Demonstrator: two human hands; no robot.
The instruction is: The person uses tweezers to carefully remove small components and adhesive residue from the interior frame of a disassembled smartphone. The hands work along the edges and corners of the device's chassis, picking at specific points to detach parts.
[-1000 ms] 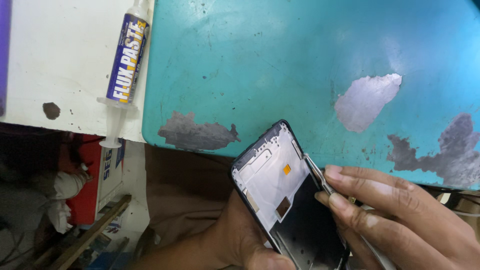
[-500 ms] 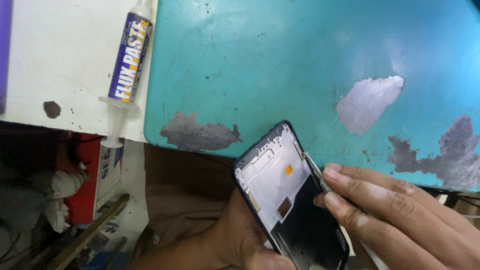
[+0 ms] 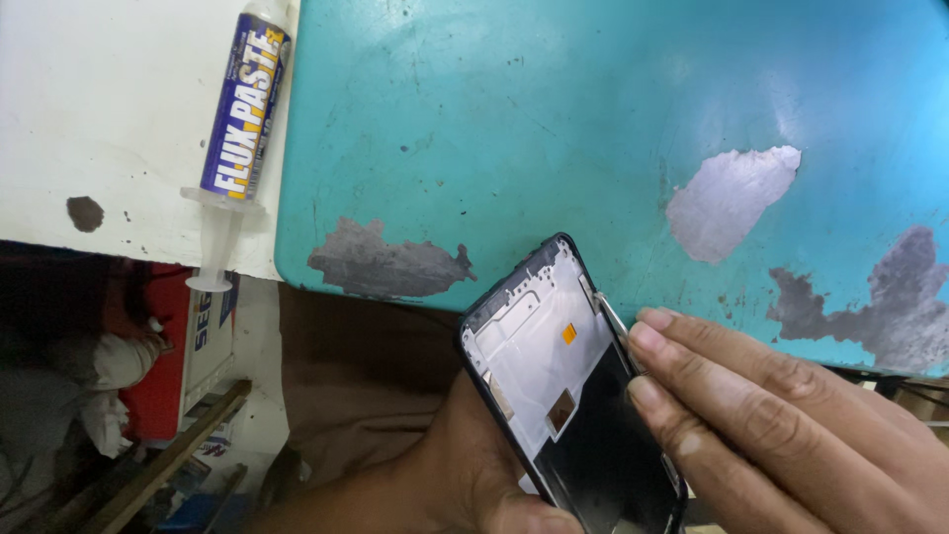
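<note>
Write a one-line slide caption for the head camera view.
Left hand holds an opened phone frame while right hand works a thin metal tool along its edge, over a worn teal mat.

Blue-labelled syringe tube (image 3: 240,119) on white table; red-white box (image 3: 188,341) below

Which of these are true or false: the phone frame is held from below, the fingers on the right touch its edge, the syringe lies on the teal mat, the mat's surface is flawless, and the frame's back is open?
1. The left hand holds the phone frame from below. True.
2. The right hand presses a thin metal tool at the frame's edge. True.
3. The syringe lies on the teal mat. False: it lies on the white tabletop beside it.
4. The mat is flawless. False: grey worn patches show.
5. The frame's inside is exposed. True.
</note>
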